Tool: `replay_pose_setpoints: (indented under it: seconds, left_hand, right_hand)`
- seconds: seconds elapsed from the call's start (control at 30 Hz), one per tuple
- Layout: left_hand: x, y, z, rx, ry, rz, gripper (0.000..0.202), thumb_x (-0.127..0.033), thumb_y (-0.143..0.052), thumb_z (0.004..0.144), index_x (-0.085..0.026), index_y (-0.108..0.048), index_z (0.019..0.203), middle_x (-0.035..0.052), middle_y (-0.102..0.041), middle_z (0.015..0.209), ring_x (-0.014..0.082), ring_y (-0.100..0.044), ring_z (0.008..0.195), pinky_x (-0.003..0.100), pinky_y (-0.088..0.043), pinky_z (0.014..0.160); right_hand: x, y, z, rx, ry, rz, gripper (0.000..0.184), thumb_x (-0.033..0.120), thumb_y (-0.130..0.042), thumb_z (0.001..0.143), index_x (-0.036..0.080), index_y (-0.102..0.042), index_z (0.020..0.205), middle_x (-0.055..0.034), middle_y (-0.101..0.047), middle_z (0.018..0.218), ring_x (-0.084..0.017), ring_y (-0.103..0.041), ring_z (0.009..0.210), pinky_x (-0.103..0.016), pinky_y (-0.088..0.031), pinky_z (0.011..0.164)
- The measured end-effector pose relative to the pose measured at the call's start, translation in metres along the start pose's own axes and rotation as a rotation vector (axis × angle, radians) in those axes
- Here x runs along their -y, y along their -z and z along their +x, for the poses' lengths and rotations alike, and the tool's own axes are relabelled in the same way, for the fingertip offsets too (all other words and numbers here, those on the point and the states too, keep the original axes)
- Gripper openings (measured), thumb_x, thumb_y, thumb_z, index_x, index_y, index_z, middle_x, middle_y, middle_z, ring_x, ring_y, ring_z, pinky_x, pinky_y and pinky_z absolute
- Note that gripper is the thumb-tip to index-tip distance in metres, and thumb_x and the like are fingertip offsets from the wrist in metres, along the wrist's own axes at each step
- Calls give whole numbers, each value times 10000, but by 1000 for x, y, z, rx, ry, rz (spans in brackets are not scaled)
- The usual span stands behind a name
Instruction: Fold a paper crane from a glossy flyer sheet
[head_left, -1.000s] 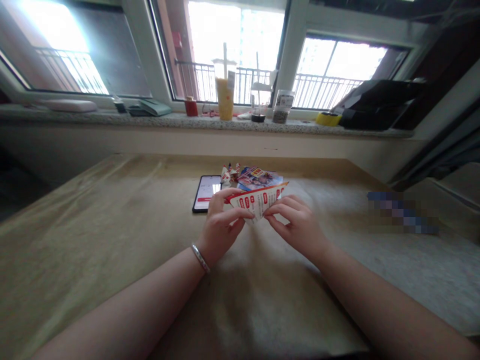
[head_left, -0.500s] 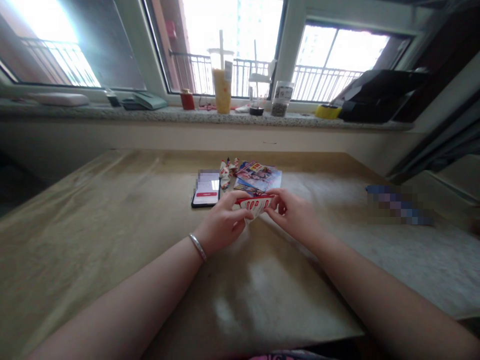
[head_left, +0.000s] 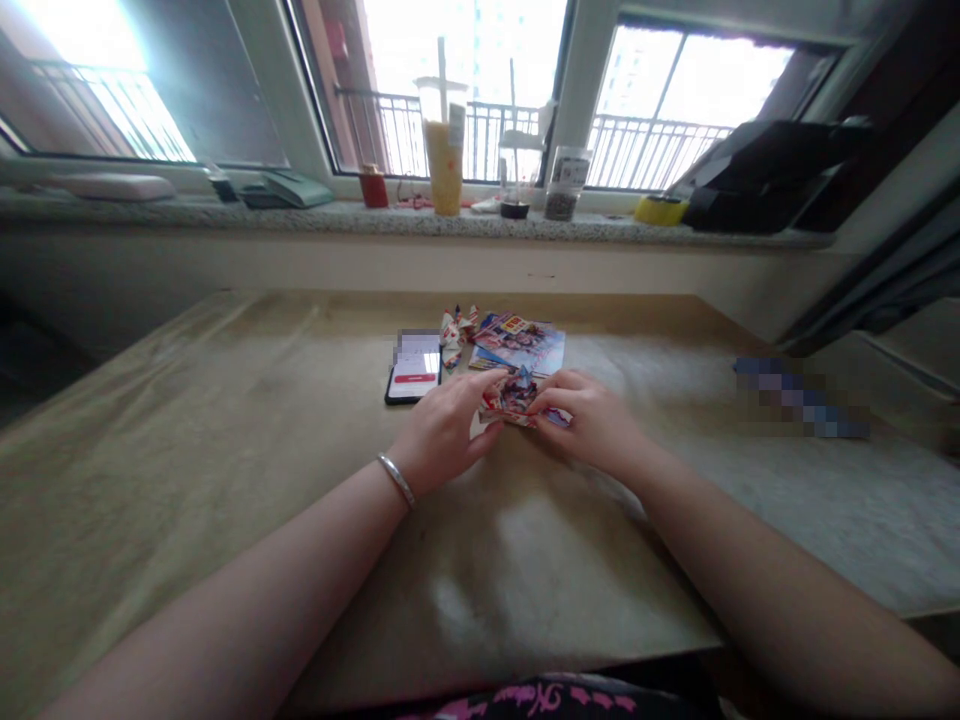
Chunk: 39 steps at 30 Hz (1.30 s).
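Note:
Between my hands is a folded piece of printed paper (head_left: 512, 393), red, white and blue, with several creases and raised flaps. My left hand (head_left: 448, 415), with a silver bangle at the wrist, has its thumb and fingers curved around the paper's left side. At the right side, my right hand (head_left: 581, 410) pinches the paper, and a bit of it shows past the thumb. Just beyond lie overlapping printed sheets (head_left: 525, 342). Small folded paper pieces (head_left: 456, 333) stand left of the sheets. A phone (head_left: 414, 375) with a lit screen lies near my left hand.
The table (head_left: 262, 450) has a tan cover. A blurred-out strip (head_left: 799, 398) lies at the right. Along the windowsill (head_left: 300, 221) stand a tall cup of yellow drink (head_left: 444, 160), a red jar (head_left: 373, 187), yellow tape (head_left: 661, 210) and a black bag (head_left: 765, 180).
The paper has turned from its plain red-and-white lettered face to a colourful, creased side with raised flaps. Both hands stay on it, the left with its fingers spread a little wider.

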<state>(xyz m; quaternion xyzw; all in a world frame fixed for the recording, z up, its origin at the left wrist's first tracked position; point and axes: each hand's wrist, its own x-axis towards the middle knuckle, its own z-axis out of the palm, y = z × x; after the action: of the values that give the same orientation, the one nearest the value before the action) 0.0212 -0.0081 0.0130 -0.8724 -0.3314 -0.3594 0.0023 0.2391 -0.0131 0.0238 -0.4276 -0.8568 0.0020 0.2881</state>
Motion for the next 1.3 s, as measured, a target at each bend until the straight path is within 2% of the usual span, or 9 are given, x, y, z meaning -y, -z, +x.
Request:
replay_pose_setpoints:
  seconds: [0.1, 0.2, 0.3, 0.47, 0.63, 0.8, 1.07, 1.17, 1.3]
  left_hand:
    - [0, 1, 1, 48, 46, 60, 517, -295, -627, 788, -165, -456, 1258, 79, -642, 1044, 240, -554, 1059, 439, -433, 973]
    - [0, 2, 0, 112, 49, 154, 292, -314, -620, 790, -193, -607, 1055, 63, -654, 1074, 304, -442, 1222, 540, -280, 1081]
    - [-2, 4, -1, 139, 65, 200, 184, -293, -610, 793, -228, -658, 958, 23, -667, 1075, 343, -298, 1332, 621, -103, 1116]
    - [-8, 7, -1, 184, 41, 228, 148, -279, -568, 822, -257, -693, 900, 2, -684, 1034, 333, -268, 1359, 646, -3, 1114]
    - [-8, 7, 0, 299, -66, 260, 187, -336, -594, 803, -235, -696, 922, 29, -700, 924, 313, -367, 1312, 599, -13, 1139]
    - [-5, 6, -1, 322, -98, 266, 261, -340, -572, 813, -224, -665, 1027, 48, -693, 942, 291, -465, 1223, 595, -42, 1138]
    - [-4, 7, 2, 352, -79, 240, 254, -387, -505, 859, -205, -673, 913, 50, -679, 918, 242, -529, 1097, 550, -92, 1136]
    - [-6, 9, 3, 375, -85, 235, 311, -394, -424, 910, -233, -689, 898, 26, -675, 861, 209, -551, 960, 521, -163, 1108]
    - [-6, 9, 2, 388, -132, 217, 319, -403, -415, 915, -260, -699, 947, 32, -671, 881, 202, -536, 919, 445, -296, 995]
  right_hand:
    - [1, -1, 0, 75, -11, 39, 125, 263, -577, 820, 217, -693, 807, -48, -677, 916, -182, -602, 881, -297, -465, 776]
    - [2, -2, -1, 159, -42, 56, 116, 270, -588, 812, 222, -692, 825, -34, -690, 881, -173, -618, 827, -286, -471, 734]
    - [1, -3, -1, 219, -35, 54, 116, 249, -596, 800, 232, -696, 856, -22, -702, 887, -172, -628, 825, -286, -468, 745]
    - [-1, -5, -1, 286, -3, 13, 128, 268, -589, 803, 245, -695, 871, -17, -714, 900, -184, -639, 859, -290, -459, 764]
    - [-1, -5, -1, 293, -58, -20, 214, 348, -607, 792, 258, -683, 970, -18, -710, 932, -194, -645, 835, -290, -463, 708]
    - [0, -6, -1, 298, -5, -64, 283, 339, -618, 785, 257, -666, 1051, -32, -701, 1001, -205, -637, 891, -297, -460, 737]
    - [-2, -9, 1, 292, 58, -138, 184, 228, -522, 822, 230, -693, 891, -28, -707, 906, -184, -627, 866, -276, -426, 741]
    - [-2, -4, 2, 296, 27, -176, 167, 209, -520, 796, 222, -683, 832, -24, -706, 857, -183, -627, 819, -273, -416, 707]
    - [-2, -1, 2, 321, -35, -202, 146, 214, -523, 775, 213, -667, 801, -37, -698, 828, -189, -621, 791, -278, -413, 693]
